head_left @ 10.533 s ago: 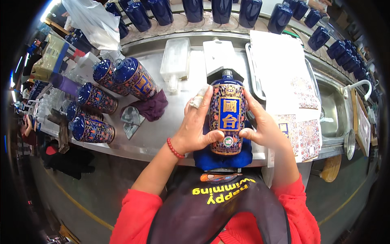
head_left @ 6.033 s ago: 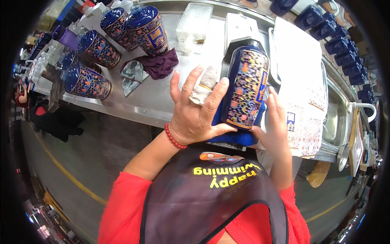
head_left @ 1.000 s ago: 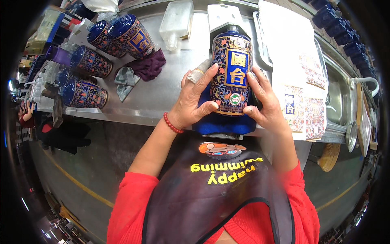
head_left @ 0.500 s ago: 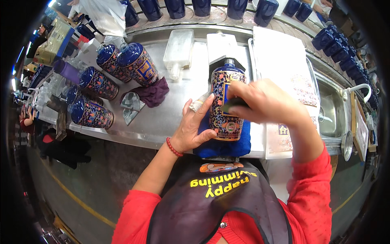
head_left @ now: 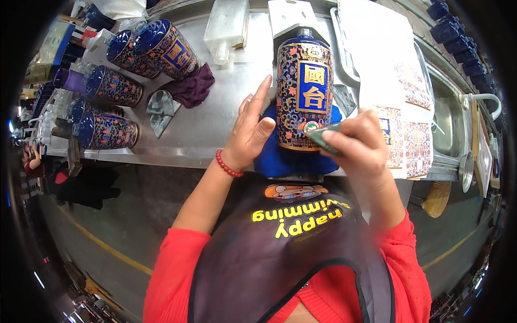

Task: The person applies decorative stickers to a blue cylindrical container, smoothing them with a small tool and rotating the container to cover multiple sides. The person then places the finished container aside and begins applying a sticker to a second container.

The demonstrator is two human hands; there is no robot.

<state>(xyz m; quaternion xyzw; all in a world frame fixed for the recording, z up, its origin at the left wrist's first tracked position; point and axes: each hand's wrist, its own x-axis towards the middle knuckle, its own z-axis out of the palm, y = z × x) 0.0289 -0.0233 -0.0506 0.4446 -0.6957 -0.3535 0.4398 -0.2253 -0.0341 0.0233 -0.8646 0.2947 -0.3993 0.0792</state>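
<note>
A dark blue bottle (head_left: 287,89) with a floral pattern and gold-framed label lies before me, neck pointing away, its lower end over a folded blue towel (head_left: 285,164). My right hand (head_left: 365,141) pinches a flat, dark green scraper (head_left: 327,141), its tip at the small round emblem low on the bottle. Along the bottle's left side, my left hand (head_left: 246,132) is held open, fingers stretched, gripping nothing; whether it touches the bottle is hard to tell. Behind the neck sits a dark angular rest (head_left: 288,33). Some grey cloth (head_left: 344,99) shows at the bottle's right.
Several patterned bottles (head_left: 114,86) stand at the left, near a purple cloth (head_left: 195,89) and a grey-green folded piece (head_left: 161,110). A clear glass bottle (head_left: 226,27) lies farther back. Printed label sheets (head_left: 417,142) and a sink (head_left: 446,126) are at the right.
My right hand has moved down the bottle with the scraper, from the middle of the label to the lower emblem. My left hand's fingers have straightened, and the view has shifted.
</note>
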